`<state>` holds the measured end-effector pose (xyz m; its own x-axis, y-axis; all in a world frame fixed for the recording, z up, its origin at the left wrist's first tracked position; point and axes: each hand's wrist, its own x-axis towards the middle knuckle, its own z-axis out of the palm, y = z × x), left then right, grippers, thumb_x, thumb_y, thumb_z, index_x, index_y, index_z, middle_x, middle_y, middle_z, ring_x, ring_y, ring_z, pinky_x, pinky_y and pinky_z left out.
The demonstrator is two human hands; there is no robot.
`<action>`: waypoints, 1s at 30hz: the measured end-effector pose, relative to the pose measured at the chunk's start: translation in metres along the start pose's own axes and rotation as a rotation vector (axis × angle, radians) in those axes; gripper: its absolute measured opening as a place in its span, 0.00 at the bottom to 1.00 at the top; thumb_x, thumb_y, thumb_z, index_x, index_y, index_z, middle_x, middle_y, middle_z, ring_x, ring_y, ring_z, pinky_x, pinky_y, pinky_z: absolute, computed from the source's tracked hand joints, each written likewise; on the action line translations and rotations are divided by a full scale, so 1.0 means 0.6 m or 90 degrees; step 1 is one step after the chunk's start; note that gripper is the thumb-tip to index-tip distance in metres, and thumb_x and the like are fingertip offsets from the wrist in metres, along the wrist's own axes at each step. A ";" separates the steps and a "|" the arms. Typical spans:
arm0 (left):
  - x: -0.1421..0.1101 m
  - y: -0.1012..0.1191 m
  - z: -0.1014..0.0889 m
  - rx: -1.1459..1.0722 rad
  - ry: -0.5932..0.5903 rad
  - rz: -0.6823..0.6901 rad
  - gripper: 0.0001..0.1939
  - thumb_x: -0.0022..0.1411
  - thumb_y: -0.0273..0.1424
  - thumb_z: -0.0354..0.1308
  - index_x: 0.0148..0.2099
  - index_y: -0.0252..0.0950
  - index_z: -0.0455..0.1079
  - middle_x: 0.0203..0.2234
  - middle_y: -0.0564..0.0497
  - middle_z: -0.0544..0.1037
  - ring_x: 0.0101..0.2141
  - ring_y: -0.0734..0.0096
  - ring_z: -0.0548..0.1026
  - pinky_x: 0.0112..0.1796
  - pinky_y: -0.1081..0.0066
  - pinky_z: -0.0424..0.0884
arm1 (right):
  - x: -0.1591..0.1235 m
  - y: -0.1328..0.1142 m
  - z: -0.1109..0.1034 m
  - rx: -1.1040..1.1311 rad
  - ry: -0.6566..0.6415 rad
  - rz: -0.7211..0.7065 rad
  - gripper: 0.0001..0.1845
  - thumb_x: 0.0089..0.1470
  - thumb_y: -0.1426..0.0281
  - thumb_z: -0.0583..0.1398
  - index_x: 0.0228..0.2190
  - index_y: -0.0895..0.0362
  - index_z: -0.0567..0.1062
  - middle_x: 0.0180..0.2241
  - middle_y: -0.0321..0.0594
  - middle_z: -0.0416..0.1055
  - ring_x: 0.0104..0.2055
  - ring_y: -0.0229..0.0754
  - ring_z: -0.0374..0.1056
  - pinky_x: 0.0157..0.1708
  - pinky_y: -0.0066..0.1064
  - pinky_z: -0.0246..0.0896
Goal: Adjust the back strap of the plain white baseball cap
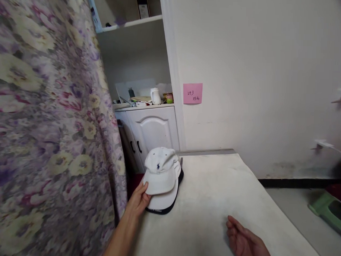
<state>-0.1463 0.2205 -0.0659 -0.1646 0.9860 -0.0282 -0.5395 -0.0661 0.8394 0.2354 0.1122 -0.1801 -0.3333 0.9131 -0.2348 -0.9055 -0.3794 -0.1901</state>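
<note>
The right hand (pixel 248 242) has loosely curled, empty fingers (pixel 235 222); the left hand (pixel 138 202) pinches stacked caps (pixel 159 180).

Lower caps (pixel 163 202) mostly hidden beneath top cap (pixel 160 174). Brim lettering (pixel 157 211) too small to read. Right edge cuts stool (pixel 323 208).

Soft, matt cloth is showing on that top baseball cap (pixel 160 172), and fabric's draping in folds down the floral curtain (pixel 56 120)! Over there, the sticky note (pixel 192 93) is looking like matt paper, the cabinet door (pixel 156 129) is appearing smooth and painted, the stool (pixel 321 206) is looking like plastic.
</note>
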 end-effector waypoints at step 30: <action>-0.009 -0.040 -0.104 0.356 0.222 -0.039 0.12 0.67 0.29 0.61 0.52 0.34 0.71 0.33 0.53 0.79 0.28 0.71 0.79 0.31 0.68 0.78 | 0.015 0.003 -0.002 -0.019 0.031 -0.012 0.12 0.46 0.81 0.73 0.35 0.64 0.84 0.31 0.46 0.83 0.29 0.36 0.77 0.33 0.24 0.76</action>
<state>-0.1840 0.2069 -0.1198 -0.4559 0.8716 -0.1799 -0.0612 0.1710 0.9834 0.2310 0.1197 -0.1838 -0.3024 0.9122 -0.2765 -0.9031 -0.3670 -0.2230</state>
